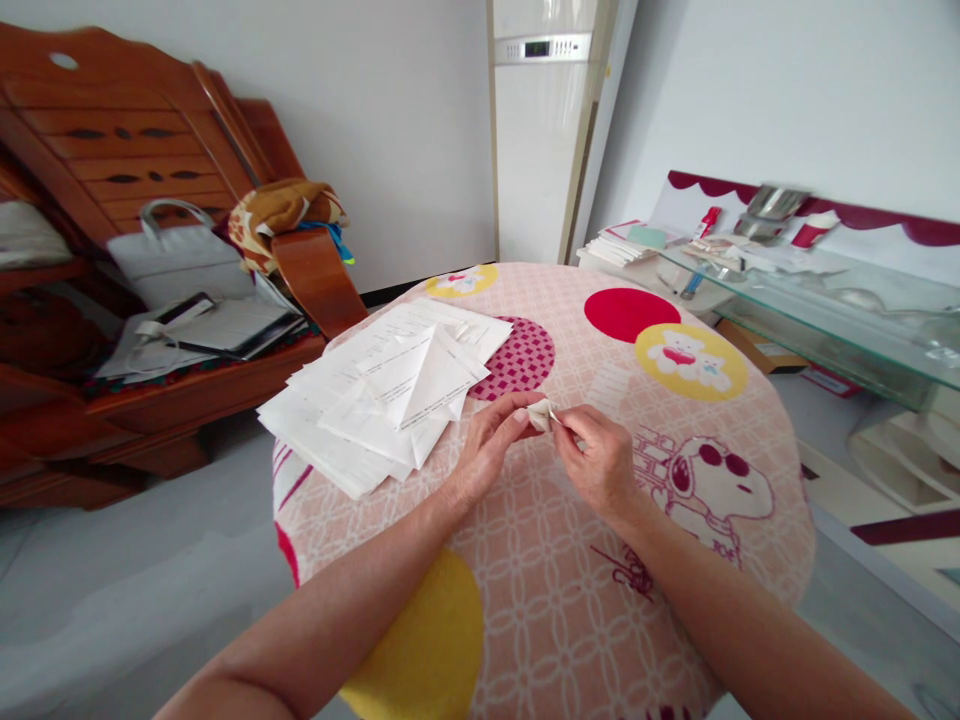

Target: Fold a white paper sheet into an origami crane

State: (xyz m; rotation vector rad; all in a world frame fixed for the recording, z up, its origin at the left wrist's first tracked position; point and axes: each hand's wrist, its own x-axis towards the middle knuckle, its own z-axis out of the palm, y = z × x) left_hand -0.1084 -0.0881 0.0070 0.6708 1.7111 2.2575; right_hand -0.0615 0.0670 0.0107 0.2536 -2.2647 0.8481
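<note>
Both my hands meet over the middle of a round table (pixel 570 600) covered with a pink cartoon-print cloth. My left hand (pixel 487 445) and my right hand (pixel 596 455) each pinch one side of a small folded piece of white paper (pixel 541 413), held just above the cloth. The fingers of both hands are closed on it. A loose pile of white printed sheets (pixel 382 390), some folded into triangles, lies on the table to the left of my left hand.
A wooden bench (pixel 150 300) with a grey handbag (pixel 176 255), papers and a brown cloth stands at the left. A tall white appliance (pixel 540 130) stands behind the table. A glass shelf (pixel 825 290) with books and cups is at the right.
</note>
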